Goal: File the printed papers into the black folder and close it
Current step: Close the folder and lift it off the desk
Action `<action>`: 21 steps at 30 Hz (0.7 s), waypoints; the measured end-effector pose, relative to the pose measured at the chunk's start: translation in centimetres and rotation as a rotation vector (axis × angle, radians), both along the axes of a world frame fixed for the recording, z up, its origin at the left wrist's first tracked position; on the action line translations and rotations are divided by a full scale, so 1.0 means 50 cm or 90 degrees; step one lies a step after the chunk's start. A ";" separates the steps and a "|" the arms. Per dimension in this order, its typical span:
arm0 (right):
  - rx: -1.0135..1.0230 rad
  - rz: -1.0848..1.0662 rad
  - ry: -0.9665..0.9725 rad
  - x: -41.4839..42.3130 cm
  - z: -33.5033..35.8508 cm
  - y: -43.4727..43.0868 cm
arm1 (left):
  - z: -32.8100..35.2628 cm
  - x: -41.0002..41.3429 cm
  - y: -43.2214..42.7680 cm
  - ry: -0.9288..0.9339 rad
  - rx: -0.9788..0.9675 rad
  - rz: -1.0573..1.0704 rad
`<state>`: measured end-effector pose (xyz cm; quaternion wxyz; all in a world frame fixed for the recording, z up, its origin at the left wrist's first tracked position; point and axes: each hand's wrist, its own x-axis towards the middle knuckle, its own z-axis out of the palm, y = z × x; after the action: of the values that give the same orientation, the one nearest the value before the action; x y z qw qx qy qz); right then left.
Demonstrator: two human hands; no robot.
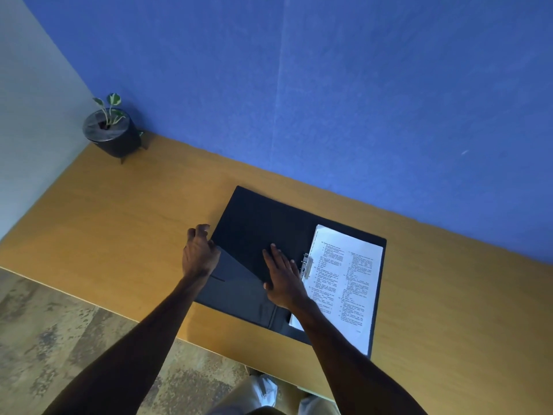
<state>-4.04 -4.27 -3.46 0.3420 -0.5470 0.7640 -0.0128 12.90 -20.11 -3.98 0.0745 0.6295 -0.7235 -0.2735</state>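
Observation:
The black folder (257, 223) lies open on the wooden table (119, 223). Printed papers (347, 283) rest on its right half, held under a metal clip (306, 266) near the spine. My left hand (199, 254) curls around the left cover's outer edge, fingers bent over it. My right hand (282, 278) lies flat, fingers spread, on the inside of the left cover beside the clip. My right forearm hides the lower left corner of the papers.
A small plant in a black pot (112, 131) stands at the table's far left corner. A blue wall (329, 100) runs along the table's back edge. The table's near edge crosses below the folder, with patterned floor (59, 333) beyond.

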 end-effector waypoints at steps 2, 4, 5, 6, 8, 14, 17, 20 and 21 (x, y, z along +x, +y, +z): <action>-0.005 -0.002 -0.004 0.003 0.010 0.010 | 0.008 0.001 0.000 0.005 0.007 0.014; -0.016 -0.008 -0.007 0.007 0.022 0.020 | 0.020 0.003 0.004 0.019 0.009 0.012; -0.021 -0.013 -0.014 0.008 0.029 0.023 | 0.029 0.003 0.005 0.030 0.009 0.007; -0.022 -0.020 -0.025 0.009 0.036 0.030 | 0.040 0.004 0.010 0.042 0.006 0.000; -0.021 -0.043 -0.071 0.009 0.047 0.036 | 0.061 0.004 0.010 0.061 -0.001 -0.021; -0.107 -0.119 -0.225 0.005 0.102 0.070 | 0.148 -0.012 0.062 0.158 -0.022 -0.087; -0.174 -0.246 -0.334 0.008 0.128 0.092 | 0.190 -0.036 0.116 0.228 -0.060 -0.152; -0.253 -0.343 -0.396 -0.003 0.154 0.123 | 0.221 -0.072 0.176 0.302 -0.047 -0.221; -0.279 -0.370 -0.399 -0.012 0.163 0.135 | 0.226 -0.086 0.195 0.313 -0.035 -0.237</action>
<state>-4.62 2.51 4.72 0.4151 -0.3398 0.7245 -0.4328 8.62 -10.34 7.31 0.2131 0.3989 -0.7936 -0.4070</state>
